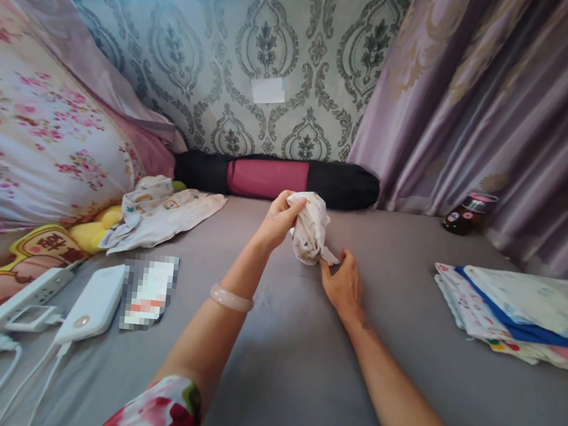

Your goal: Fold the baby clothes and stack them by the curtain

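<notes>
A crumpled white cloth [311, 228] with a small scattered print is held up over the grey bed sheet [271, 346]. My left hand [278, 220] is closed around its upper left side, thumb lying on top. At the cloth's lower right, a loose corner sticks out, and the fingers of my right hand [344, 287] pinch it. Some of the cloth is bunched into folds, so its full shape is hidden.
Folded cloths [520, 309] are stacked at right, near a dark jar [465, 214]. Printed garments [168, 215] lie at left. Nearer are a power strip [7, 320], a white power bank [91, 305], cables and a blurred phone-shaped object [150, 292]. A black-and-red roll [267, 176] lines the wall.
</notes>
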Tool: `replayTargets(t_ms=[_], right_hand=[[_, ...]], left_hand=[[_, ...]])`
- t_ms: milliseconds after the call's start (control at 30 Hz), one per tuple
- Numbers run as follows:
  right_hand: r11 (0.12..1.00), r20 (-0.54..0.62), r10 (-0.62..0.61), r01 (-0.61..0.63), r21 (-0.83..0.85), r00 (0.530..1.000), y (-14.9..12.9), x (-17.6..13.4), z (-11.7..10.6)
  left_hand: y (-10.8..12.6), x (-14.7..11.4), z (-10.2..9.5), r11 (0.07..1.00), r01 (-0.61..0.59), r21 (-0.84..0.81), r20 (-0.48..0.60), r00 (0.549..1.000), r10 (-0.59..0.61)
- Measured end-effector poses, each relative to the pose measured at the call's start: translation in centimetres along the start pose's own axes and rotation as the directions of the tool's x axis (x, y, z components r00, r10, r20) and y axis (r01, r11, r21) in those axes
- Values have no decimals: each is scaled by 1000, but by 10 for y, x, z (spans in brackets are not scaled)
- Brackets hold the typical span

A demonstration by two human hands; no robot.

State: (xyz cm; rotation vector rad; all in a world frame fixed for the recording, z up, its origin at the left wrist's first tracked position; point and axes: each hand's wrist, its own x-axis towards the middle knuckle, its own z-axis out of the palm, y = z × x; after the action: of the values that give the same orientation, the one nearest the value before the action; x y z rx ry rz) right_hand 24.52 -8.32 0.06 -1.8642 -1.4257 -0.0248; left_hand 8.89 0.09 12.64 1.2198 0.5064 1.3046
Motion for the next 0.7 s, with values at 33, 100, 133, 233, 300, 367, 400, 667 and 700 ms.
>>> replayTargets(t_ms=[33, 100, 133, 233, 300, 367, 400, 667, 700], right_hand=[[999, -14, -32, 33, 24, 999, -1, 0, 1], [988, -68, -112, 119, 102, 991, -2, 2, 3], [975, -100, -151, 164, 149, 983, -2, 3, 3], [931, -182, -219, 261, 257, 959, -1, 9, 2], [920, -236, -208, 272, 284, 949, 1, 15, -3], [924, -295, -164, 251, 287, 941, 1, 22, -13], [931, -322, -136, 233, 282, 937, 0, 25, -19], [965, -364, -65, 151, 214, 929, -17, 46, -84], [967, -355, -64, 146, 209, 933, -18, 48, -91]], left_hand=[[-1, -2, 3, 1000, -5, 25, -7, 1000, 5], [-5, -7, 7, 997, -15, 75, -36, 999, 17], [-7, -9, 9, 995, -19, 98, -54, 998, 24], [-14, -14, 11, 989, -19, 145, -128, 991, 37], [-21, -16, 10, 987, -27, 157, -199, 978, 58], [-27, -18, 8, 986, -50, 161, -274, 957, 93], [-30, -20, 7, 985, -58, 161, -304, 947, 106], [-34, -31, 9, 993, -23, 113, -217, 975, 47], [-32, -32, 9, 994, -19, 103, -175, 984, 37]])
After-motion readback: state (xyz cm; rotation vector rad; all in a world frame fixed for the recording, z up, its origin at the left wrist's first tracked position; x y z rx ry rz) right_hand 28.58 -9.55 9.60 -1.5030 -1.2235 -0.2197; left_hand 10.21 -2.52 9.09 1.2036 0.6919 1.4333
